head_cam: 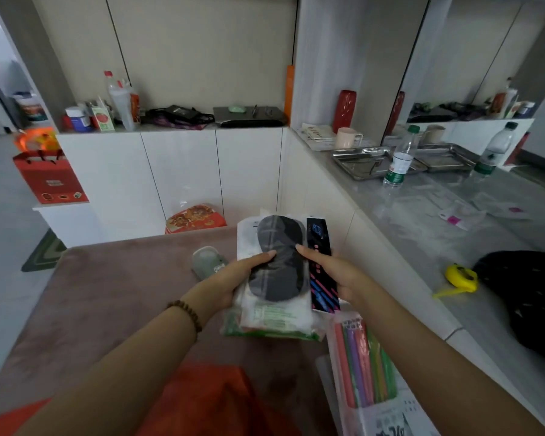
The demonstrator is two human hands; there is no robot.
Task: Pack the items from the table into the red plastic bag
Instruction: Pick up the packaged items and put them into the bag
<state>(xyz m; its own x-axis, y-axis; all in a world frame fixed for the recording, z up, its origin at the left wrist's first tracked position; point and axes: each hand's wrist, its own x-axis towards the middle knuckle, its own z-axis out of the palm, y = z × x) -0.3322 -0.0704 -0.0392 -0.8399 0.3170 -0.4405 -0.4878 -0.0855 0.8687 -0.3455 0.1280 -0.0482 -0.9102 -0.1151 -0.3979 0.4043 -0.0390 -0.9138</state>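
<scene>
Clamping a stack of flat packets (271,316) from both sides with left hand (233,278) and right hand (334,275), closing round its edges. Pressing down with the left thumb on the dark grey oval piece (277,262) topping the stack, likely stopping that slippery wrapper from sliding off. Pinning with the right thumb a black packet with pink and blue stripes (320,234) along the stack's right edge, seemingly squaring everything into one bundle and saving separate trips. Probably curling fingers underneath, hidden here, so not telling how far. Not telling either whether lifting clear or resting on the pink table cover (107,294). Lying crumpled nearer the body than both hands, below the wrists: the red plastic bag (202,401), showing no open mouth, so probably needing opening first. Leaving for later, by the look of it, a pack of coloured sticks (362,363) beside the right forearm and a small grey-green gadget (206,259) just beyond the left hand.
</scene>
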